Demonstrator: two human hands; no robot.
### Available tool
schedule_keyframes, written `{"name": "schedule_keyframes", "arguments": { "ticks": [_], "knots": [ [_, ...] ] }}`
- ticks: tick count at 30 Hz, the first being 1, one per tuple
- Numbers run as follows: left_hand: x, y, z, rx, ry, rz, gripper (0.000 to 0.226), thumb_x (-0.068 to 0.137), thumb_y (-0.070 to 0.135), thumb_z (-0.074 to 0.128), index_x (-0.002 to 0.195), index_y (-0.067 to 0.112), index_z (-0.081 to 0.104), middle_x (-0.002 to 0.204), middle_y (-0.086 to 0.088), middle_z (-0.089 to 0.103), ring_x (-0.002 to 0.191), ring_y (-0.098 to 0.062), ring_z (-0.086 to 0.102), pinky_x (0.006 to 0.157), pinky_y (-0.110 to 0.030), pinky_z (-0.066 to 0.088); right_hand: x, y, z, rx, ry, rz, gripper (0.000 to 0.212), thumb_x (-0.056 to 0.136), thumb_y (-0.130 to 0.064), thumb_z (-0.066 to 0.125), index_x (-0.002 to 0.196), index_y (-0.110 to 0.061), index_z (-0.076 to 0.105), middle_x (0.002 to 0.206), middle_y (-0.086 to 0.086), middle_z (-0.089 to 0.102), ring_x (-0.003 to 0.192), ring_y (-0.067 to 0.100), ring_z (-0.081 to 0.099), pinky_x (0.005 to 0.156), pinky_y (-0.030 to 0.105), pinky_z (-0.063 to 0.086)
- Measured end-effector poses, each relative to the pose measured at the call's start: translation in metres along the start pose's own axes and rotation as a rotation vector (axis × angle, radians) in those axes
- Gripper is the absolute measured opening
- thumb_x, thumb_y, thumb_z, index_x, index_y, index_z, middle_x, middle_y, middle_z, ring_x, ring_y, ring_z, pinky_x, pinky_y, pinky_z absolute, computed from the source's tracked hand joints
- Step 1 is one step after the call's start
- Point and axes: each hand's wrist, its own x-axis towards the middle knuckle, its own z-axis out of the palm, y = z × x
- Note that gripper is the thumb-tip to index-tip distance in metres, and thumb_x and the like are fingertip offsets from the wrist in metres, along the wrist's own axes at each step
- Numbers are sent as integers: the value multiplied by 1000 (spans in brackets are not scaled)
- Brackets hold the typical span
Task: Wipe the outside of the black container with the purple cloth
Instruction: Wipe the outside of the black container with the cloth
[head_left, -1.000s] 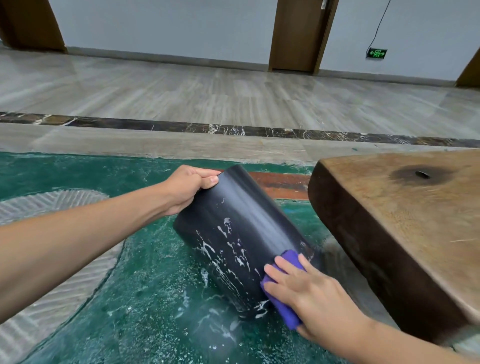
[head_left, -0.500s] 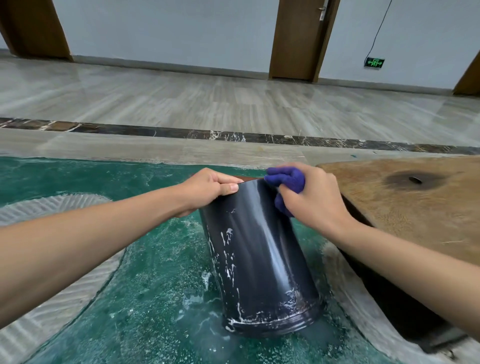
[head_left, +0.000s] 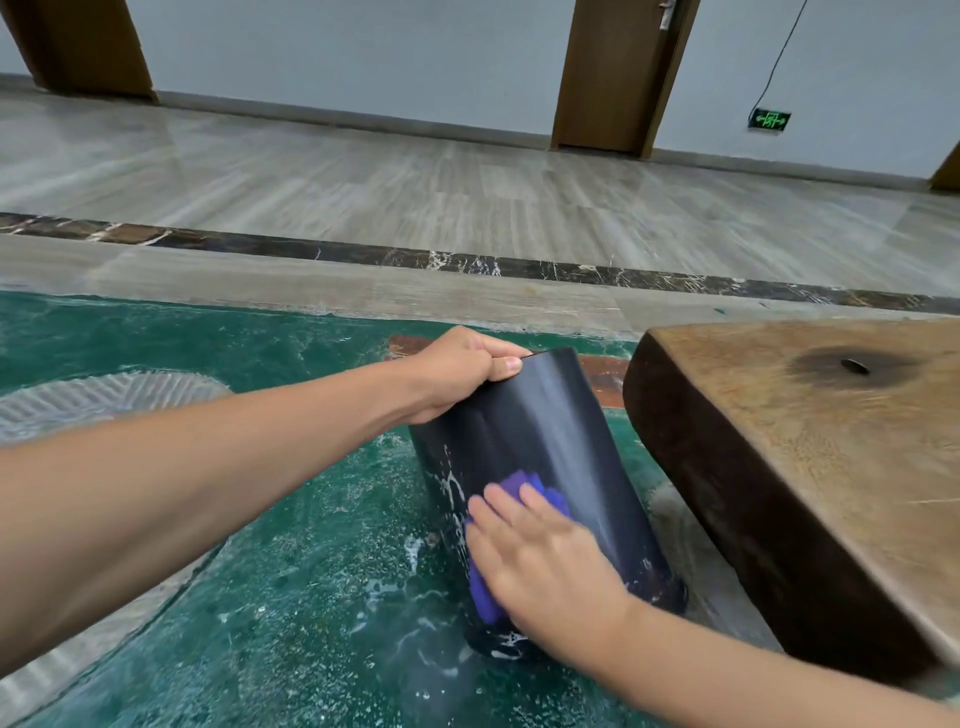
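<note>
Nearest the camera, the right hand (head_left: 540, 566) lies flat with straight fingers on the purple cloth (head_left: 519, 493), pressing it against the lower part of the black container's (head_left: 550, 447) near wall. The cloth shows above the fingertips and again as a bunched fold under the palm, so it sits between hand and wall.

The container stands in shallow water on the green floor (head_left: 291, 597), its base down and its long axis nearly upright, leaning a little away from the viewer and to the left. White foamy streaks (head_left: 452, 488) cling to its left flank, just left of the cloth, and around the base. Those look to me like the part not yet wiped.

Farther up, the left hand (head_left: 462, 371) grips the container's top rim, fingers curled over the edge and thumb on the outside, steadying it. So the right hand is the one on the job, low on the wall, and the unwiped streaks lie to its left. A stroke would run along the long axis, toward the rim.

Just right of the container, close but apart, is a thick wooden slab (head_left: 805, 457). Beyond lie a marble border strip (head_left: 467, 260), a pale tiled floor (head_left: 415, 182) and a grey wall with wooden door frames (head_left: 613, 73).
</note>
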Motion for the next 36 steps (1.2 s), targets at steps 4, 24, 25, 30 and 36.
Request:
{"name": "schedule_keyframes", "arguments": {
  "ticks": [4, 24, 25, 30, 36],
  "knots": [
    [2, -8, -5, 0, 47, 37, 27, 96, 8, 58, 120, 11, 70, 116, -5, 73, 100, -8, 66, 80, -10, 50, -35, -22, 15, -14, -76, -69, 28, 68, -26, 73, 93, -21, 84, 107, 1, 80, 101, 18, 76, 86, 33, 61],
    [-23, -13, -11, 433, -229, 275, 24, 95, 16, 52, 111, 17, 71, 116, 5, 72, 109, -10, 64, 98, -27, 45, 25, 135, -81, 748, -102, 712, 30, 51, -38, 67, 60, -9, 68, 60, 2, 65, 63, 14, 58, 54, 24, 47],
    [-24, -17, -17, 480, -219, 275, 22, 96, 18, 51, 109, 18, 70, 114, 4, 72, 109, -13, 63, 99, -31, 44, 25, 133, -77, 744, -122, 703, 34, 50, -38, 67, 63, -7, 68, 65, 7, 68, 64, 16, 60, 57, 28, 50],
    [-31, -37, -47, 756, -259, 270, 24, 105, 27, 39, 86, 19, 51, 82, 2, 55, 76, -11, 46, 77, -40, 38, 24, 133, -67, 778, -139, 684, 34, 46, -36, 69, 62, -6, 63, 57, 3, 60, 53, 9, 51, 43, 19, 40],
    [-43, -31, -48, 745, -296, 314, 28, 104, 31, 41, 78, 22, 47, 73, 11, 47, 69, -7, 41, 70, -35, 34, 25, 143, -66, 781, -135, 663, 39, 46, -33, 67, 59, 2, 55, 46, -7, 41, 46, 11, 36, 44, 28, 33]
  ]
}}
